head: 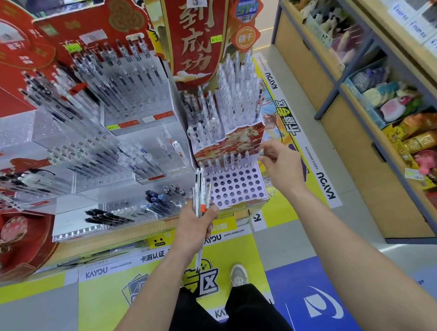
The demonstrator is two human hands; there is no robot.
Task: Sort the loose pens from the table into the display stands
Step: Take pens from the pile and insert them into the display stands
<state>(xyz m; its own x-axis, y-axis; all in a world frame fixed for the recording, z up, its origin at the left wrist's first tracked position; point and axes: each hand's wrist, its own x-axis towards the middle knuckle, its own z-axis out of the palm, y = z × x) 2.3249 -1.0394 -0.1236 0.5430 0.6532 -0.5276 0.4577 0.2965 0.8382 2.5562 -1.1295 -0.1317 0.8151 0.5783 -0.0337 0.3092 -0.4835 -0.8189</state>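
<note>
Plastic first: slim white-and-clear pens in a bundle (200,190), with the left hand (193,223) clenched round their middles. Their tips hang below the fist and their tops fan up beside the stand. The barrels look light, stiff and smooth, so they may slide on each other. Grip the bunch firmly mid-barrel and pinch a single pen near its top. Just beyond is a lilac cardboard tray with round holes (238,187), mostly unfilled, with a row of clear pens (224,161) along its back. The right hand (280,163) is at that row's right end, pinching what looks like one pen's top (261,152) — blurred. Farther back is a taller tier of upright clear pens (234,90), with clear acrylic stands (147,145) to its left.
</note>
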